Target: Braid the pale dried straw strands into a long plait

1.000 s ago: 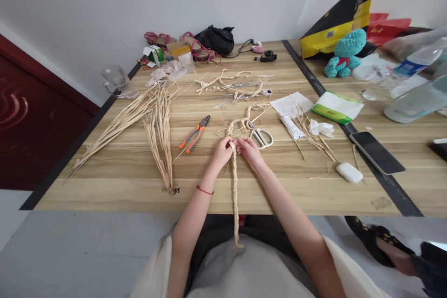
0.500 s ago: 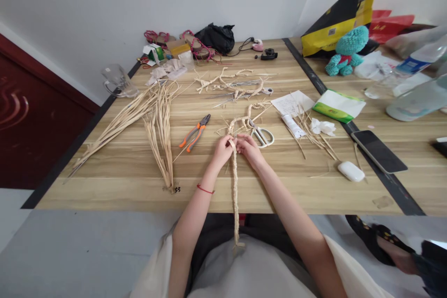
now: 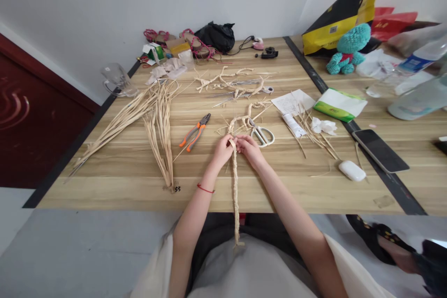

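Observation:
A pale straw braid (image 3: 235, 191) runs from between my hands down over the table edge toward my lap. My left hand (image 3: 223, 150) is closed on its upper end, the thumb and fingers pinching it. Close beside it, my right hand (image 3: 248, 149) pinches at the same end, fingertips nearly touching those of the left. Exactly which strands the right fingers hold is too small to see. Just beyond my fingers lies a curled length of braided straw (image 3: 240, 120). Scissors (image 3: 262, 136) with pale handles rest by my right hand. Orange-handled pliers (image 3: 195, 133) lie left of my left hand.
Long straw bundles (image 3: 159, 135) spread across the left side, near a glass mug (image 3: 118, 81). More straw pieces (image 3: 237, 84) lie farther back. On the right are a tube (image 3: 292, 125), a white case (image 3: 352, 171), a phone (image 3: 380, 151) and a tissue pack (image 3: 339, 104).
The hands and braid stay in nearly the same place. The view has shifted very slightly; nothing else visibly differs.

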Motion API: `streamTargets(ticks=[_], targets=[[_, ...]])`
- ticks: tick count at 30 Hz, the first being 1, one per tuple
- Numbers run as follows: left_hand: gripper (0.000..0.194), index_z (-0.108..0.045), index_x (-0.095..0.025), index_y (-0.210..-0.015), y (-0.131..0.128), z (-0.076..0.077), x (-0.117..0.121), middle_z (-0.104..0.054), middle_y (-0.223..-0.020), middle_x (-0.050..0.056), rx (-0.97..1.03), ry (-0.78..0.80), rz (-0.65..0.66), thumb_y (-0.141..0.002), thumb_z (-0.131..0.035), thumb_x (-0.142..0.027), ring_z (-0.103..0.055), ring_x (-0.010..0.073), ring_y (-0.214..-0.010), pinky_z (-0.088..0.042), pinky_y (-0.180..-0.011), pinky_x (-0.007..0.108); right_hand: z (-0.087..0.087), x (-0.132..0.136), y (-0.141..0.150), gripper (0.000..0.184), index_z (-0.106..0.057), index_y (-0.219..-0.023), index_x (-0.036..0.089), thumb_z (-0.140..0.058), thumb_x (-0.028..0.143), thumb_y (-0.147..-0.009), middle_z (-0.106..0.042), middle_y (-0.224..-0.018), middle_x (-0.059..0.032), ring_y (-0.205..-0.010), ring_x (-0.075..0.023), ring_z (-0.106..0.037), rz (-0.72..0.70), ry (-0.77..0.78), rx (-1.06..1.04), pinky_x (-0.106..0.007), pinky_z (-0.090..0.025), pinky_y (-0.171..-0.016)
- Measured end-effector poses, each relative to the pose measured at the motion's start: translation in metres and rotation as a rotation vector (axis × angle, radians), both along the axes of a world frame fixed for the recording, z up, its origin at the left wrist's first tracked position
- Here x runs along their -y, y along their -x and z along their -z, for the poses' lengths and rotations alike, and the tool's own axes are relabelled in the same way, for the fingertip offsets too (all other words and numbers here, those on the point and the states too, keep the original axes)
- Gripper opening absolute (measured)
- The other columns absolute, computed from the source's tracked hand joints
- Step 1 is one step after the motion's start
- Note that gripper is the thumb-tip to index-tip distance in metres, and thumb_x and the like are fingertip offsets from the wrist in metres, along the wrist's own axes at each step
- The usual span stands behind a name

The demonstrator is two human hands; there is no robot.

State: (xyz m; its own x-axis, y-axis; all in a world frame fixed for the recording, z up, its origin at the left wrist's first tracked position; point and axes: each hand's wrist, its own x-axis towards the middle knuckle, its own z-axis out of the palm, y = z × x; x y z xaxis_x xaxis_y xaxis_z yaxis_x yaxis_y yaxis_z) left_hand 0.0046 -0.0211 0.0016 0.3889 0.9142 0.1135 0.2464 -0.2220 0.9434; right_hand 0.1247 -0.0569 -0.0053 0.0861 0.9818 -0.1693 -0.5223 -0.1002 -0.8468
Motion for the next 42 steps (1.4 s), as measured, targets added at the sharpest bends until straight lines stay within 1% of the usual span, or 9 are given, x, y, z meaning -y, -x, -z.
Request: streamTargets(ticks=[5,10,19,31,42], targets=[[0.024,-0.05,-0.017,-0.07,0.0006,-0.0012,0.0005,-0.053,-0.063,-0.001,-0.042,-0.008,0.002,-0.082,-0.048,-0.038,-0.047,0.0104,-0.061,-0.037,-0.059,0.021,-0.0008,-0.0005,0.0008,0.028,-0.058,-0.084,0.02,-0.069,0.034,-0.062,-0.06,-0.064,0.0026,-0.053,-0.0095,-0.051,0.017,0.024,0.026,-0.023,-0.038,-0.052],[0.024,-0.051,-0.017,-0.069,0.0005,-0.002,0.0009,-0.054,-0.063,-0.001,-0.073,-0.024,-0.002,-0.082,-0.049,-0.037,-0.048,0.0108,-0.062,-0.036,-0.059,0.022,-0.0013,-0.0004,0.0012,0.028,-0.058,-0.083,0.02,-0.069,0.034,-0.062,-0.059,-0.063,0.0029,-0.052,-0.0091,-0.05,0.027,0.017,0.019,-0.023,-0.038,-0.052],[0.026,-0.052,-0.016,-0.069,0.0007,-0.0026,0.0009,-0.055,-0.064,0.0,-0.053,-0.01,0.019,-0.082,-0.048,-0.039,-0.049,0.011,-0.062,-0.037,-0.059,0.022,-0.0014,-0.0005,0.0009,0.026,-0.058,-0.081,0.02,-0.069,0.033,-0.062,-0.059,-0.063,0.0026,-0.052,-0.0088,-0.049,0.029,0.025,0.018,-0.023,-0.037,-0.051],[0.026,-0.052,-0.017,-0.069,0.0006,-0.0016,0.0005,-0.054,-0.063,-0.001,-0.058,-0.011,0.014,-0.082,-0.048,-0.039,-0.047,0.0104,-0.061,-0.036,-0.059,0.021,-0.0019,-0.0006,0.0009,0.025,-0.058,-0.08,0.02,-0.069,0.033,-0.061,-0.058,-0.06,0.0027,-0.052,-0.0095,-0.049,0.031,0.029,0.029,-0.023,-0.038,-0.05],[0.025,-0.053,-0.017,-0.071,0.0008,-0.0023,0.0012,-0.057,-0.067,0.001,-0.101,-0.061,0.012,-0.084,-0.047,-0.037,-0.05,0.0119,-0.065,-0.038,-0.062,0.023,-0.0002,-0.0019,0.0008,0.022,-0.058,-0.079,0.02,-0.068,0.03,-0.062,-0.058,-0.06,0.003,-0.051,-0.0085,-0.049,0.034,0.038,0.007,-0.022,-0.037,-0.05]])
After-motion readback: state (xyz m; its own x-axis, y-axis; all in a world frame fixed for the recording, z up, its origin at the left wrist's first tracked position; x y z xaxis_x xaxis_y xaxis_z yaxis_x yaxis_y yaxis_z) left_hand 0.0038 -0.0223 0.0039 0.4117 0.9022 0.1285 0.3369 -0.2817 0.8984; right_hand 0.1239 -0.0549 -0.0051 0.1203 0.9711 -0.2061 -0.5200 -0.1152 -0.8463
